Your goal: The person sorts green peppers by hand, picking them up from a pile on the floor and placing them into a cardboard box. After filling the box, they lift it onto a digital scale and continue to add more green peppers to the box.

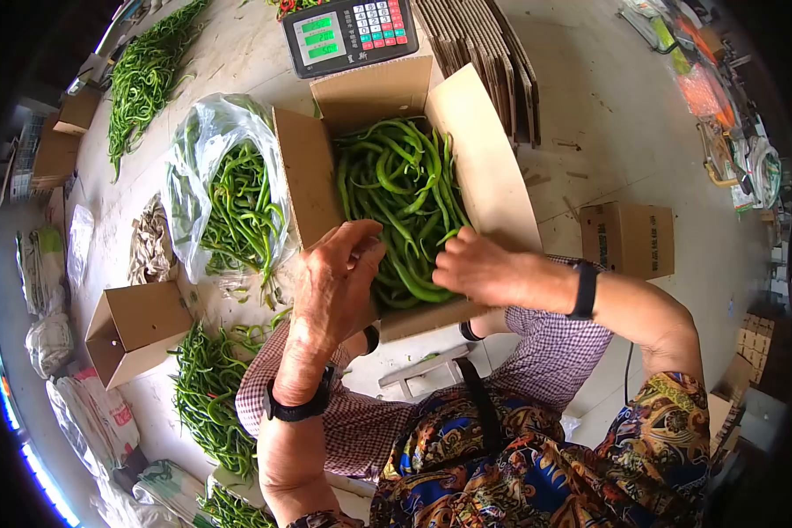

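Note:
An open cardboard box (488, 145) stands between my knees, flaps spread, holding many long green peppers (396, 176). At its near left corner is my left hand (339, 268), fingers curled inward above the peppers; whatever they may hold is hidden. My right hand (477, 268) lies at the near right side of the box, its closed fingers on a green pepper at the edge of the heap. Beside the box on the left, a clear plastic bag (189, 176) lies open with thinner green peppers in it.
Beyond the box sits a digital scale (352, 35) with lit green displays. Flattened cardboard (475, 62) is stacked at its right. Pepper piles (149, 79) lie on the floor at left. Small boxes stand left (141, 326) and right (629, 238). A low stool (422, 374) is below me.

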Demonstrator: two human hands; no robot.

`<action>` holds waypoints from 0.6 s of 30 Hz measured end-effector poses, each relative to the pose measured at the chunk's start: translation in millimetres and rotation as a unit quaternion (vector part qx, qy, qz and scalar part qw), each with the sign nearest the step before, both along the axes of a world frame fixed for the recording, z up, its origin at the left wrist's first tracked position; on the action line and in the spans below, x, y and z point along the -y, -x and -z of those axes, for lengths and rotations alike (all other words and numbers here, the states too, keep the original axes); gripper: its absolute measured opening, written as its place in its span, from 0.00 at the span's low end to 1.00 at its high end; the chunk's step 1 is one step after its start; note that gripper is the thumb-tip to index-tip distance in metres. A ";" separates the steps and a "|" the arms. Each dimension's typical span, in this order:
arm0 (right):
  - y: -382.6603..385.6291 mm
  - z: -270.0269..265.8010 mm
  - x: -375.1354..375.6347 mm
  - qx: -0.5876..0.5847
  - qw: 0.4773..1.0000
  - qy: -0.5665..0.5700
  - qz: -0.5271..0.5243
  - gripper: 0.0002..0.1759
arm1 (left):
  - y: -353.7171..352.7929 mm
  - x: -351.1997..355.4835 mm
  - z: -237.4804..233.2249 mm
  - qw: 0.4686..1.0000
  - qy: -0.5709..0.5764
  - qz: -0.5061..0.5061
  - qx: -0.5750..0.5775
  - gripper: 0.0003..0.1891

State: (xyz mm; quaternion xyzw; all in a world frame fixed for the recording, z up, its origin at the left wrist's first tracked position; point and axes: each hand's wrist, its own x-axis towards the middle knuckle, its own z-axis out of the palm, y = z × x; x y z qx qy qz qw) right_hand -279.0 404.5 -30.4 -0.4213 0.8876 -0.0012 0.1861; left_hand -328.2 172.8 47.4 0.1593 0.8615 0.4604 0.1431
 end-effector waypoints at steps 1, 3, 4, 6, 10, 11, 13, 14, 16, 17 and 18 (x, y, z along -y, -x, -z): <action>-3.9 3.7 4.9 0.001 1.000 0.010 -0.006 0.13 | 0.2 0.7 2.3 1.000 0.006 0.004 -0.006 0.14; -2.9 -2.8 -1.4 -0.023 1.000 0.007 -0.010 0.11 | -2.5 2.1 5.0 1.000 0.013 0.014 0.003 0.15; 2.1 -12.3 -6.5 -0.025 0.998 0.063 0.009 0.10 | -2.0 2.5 5.3 0.999 0.019 0.023 0.011 0.17; 19.0 -36.9 -10.3 0.106 0.963 0.238 0.074 0.12 | 0.3 2.6 -8.1 0.999 0.013 0.047 -0.023 0.20; 46.0 -105.6 -17.3 0.476 0.741 0.381 0.283 0.23 | 5.5 0.8 -8.8 0.991 -0.057 0.110 -0.053 0.36; 54.2 -108.8 -19.6 0.502 0.707 0.409 0.286 0.25 | 6.5 -1.1 -9.7 0.987 -0.102 0.117 -0.033 0.39; 69.1 -107.0 -24.5 0.489 0.680 0.457 0.299 0.27 | 7.5 -4.0 -5.2 0.990 -0.085 0.104 -0.046 0.39; 76.4 -103.0 -26.6 0.477 0.668 0.482 0.306 0.27 | 6.0 -6.0 -8.0 0.981 -0.170 0.037 0.082 0.37; 92.4 -99.7 -32.2 0.465 0.655 0.497 0.329 0.26 | 5.2 -4.9 -3.8 0.946 -0.264 -0.036 0.183 0.27; 98.5 -98.7 -31.7 0.489 0.626 0.503 0.341 0.24 | 5.3 -2.3 -4.9 0.947 -0.265 -0.034 0.180 0.27; 107.9 -89.6 -32.2 0.501 0.609 0.522 0.326 0.22 | 5.7 0.2 -6.2 0.959 -0.228 -0.026 0.167 0.25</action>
